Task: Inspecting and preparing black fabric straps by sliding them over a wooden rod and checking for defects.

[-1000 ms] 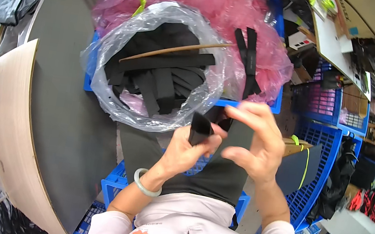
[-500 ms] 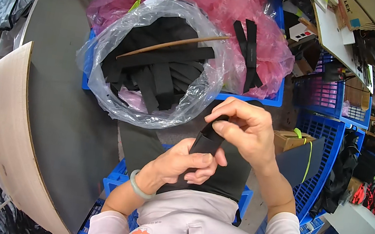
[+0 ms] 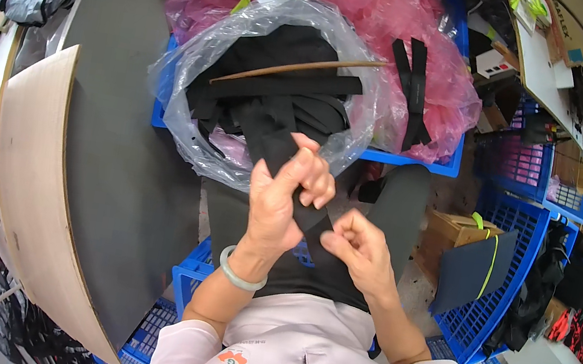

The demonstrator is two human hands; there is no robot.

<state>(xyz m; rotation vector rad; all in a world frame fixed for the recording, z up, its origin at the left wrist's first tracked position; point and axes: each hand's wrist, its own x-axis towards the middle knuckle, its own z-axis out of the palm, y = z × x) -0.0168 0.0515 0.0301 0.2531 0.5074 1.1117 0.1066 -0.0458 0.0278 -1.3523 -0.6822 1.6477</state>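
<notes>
My left hand is closed round a black fabric strip above my lap, its fingers curled over the upper part. Just below and to the right, my right hand pinches the same strip's lower part between thumb and fingers. Beyond my left hand stands a clear plastic bag with its mouth open, holding many black fabric strips. A thin wooden stick lies across them. Whether the strip in my hands joins those in the bag is hard to tell behind my left hand.
Pink plastic sheeting fills a blue crate at the back, with two black strips on it. A dark grey board and a plywood panel run along the left. At right stand blue crates and a wooden box.
My left hand has moved up toward the bag and turned over, while my right hand has come down below it. The strip, folded short before, now stretches between both hands.
</notes>
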